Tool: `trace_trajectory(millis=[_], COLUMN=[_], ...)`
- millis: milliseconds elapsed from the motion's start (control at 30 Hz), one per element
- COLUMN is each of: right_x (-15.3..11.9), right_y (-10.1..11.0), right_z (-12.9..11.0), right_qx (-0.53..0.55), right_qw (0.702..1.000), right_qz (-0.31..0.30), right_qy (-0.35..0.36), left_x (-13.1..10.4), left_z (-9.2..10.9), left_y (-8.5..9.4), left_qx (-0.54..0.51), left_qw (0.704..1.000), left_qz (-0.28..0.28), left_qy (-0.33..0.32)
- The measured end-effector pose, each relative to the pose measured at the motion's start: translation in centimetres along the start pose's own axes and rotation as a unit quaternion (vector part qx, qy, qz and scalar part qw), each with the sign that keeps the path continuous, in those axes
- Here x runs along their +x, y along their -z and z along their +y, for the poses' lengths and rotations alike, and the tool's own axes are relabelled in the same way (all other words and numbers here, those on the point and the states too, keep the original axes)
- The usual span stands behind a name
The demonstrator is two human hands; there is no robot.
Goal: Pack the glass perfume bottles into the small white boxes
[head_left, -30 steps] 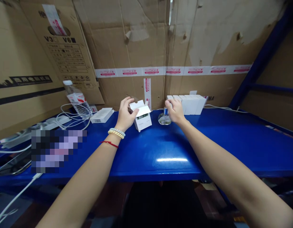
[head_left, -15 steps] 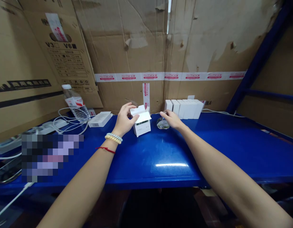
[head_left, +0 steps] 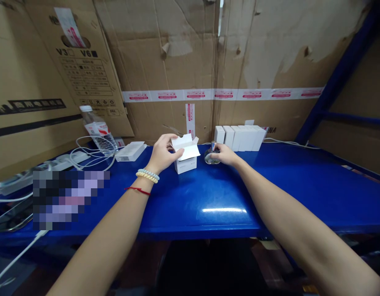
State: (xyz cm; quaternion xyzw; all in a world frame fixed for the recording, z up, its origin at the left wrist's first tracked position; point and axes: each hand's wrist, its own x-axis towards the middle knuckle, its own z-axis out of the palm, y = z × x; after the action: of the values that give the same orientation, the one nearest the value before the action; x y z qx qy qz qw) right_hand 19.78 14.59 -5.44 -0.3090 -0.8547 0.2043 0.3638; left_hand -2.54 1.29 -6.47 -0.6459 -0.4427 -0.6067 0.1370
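On the bench (head_left: 190, 197), our left hand (head_left: 163, 154) pinches a white carton (head_left: 186, 165), likely light and dentable, at its upper left; just right stands a glass perfume bottle (head_left: 208, 158), probably weighty, slick, breakable, best held round its body, where our right hand (head_left: 226, 155) grips.

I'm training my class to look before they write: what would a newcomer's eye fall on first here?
Probably the glossy blue table, stretching across the view. Near its middle, the left hand holds an open box, while just to the right the right hand grips a glass bottle. Behind that hand, white boxes stand in a row before the cardboard.
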Motion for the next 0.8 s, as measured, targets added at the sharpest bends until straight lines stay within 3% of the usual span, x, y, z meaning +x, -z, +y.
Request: trace_trajectory(millis=[133,267,467,667,800], right_x=[0.34,0.49,0.19,0.04,0.2], right_y=[0.25,0.47,0.66,0.78,0.92], right_z=[0.84,1.08,1.06,0.86,0.91], right_qx=[-0.001,0.014,0.01,0.152,0.157], right_qw=[1.0,0.999,0.999,0.983,0.98], right_qz=[-0.03,-0.045,-0.036,-0.098,-0.115], right_qy=[0.002,0.006,0.009,-0.026,-0.042], left_x=[0.01,0.08,0.08,0.08,0.0], left_z=[-0.4,-0.27,0.08,0.0,0.0], left_y=[-0.04,0.21,0.24,0.2,0.26], left_qx=[-0.049,-0.002,0.025,0.026,0.037], left_qw=[0.999,1.0,0.999,0.999,0.998], left_qz=[-0.013,-0.015,-0.023,-0.028,-0.039], left_qy=[0.008,-0.021,-0.011,0.021,0.043])
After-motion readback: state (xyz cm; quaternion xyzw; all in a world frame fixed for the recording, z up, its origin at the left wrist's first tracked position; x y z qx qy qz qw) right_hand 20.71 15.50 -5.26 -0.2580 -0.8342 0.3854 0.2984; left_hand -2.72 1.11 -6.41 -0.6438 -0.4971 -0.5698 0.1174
